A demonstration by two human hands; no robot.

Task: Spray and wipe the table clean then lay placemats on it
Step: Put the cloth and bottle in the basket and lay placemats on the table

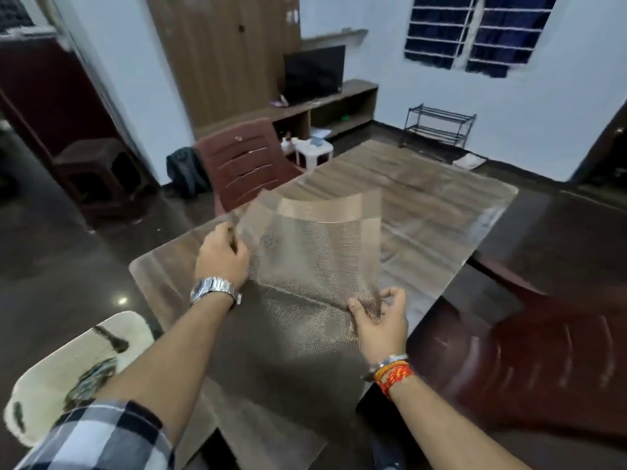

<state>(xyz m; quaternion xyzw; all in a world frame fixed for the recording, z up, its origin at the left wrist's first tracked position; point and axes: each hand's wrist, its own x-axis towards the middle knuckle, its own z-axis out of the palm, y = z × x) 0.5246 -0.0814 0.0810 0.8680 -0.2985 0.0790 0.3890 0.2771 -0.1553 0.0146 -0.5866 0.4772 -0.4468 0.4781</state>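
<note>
A woven brown placemat (pixel 315 245) with a lighter band at its far end is held up above the wooden table (pixel 424 205). The mat bends upward in the air. My left hand (pixel 222 254), with a metal watch on the wrist, grips the mat's left edge. My right hand (pixel 380 318), with red threads on the wrist, pinches its near right corner. A second dark woven placemat (pixel 291 337) lies flat on the table under my hands. No spray bottle or cloth shows in this view.
A maroon plastic chair (pixel 244 164) stands at the table's far left side, another maroon chair (pixel 543 361) at the right. A cream cushioned seat (pixel 74 364) sits at the near left. Beyond are a TV unit (pixel 315 72), a white stool (pixel 314 152) and a metal rack (pixel 437 125).
</note>
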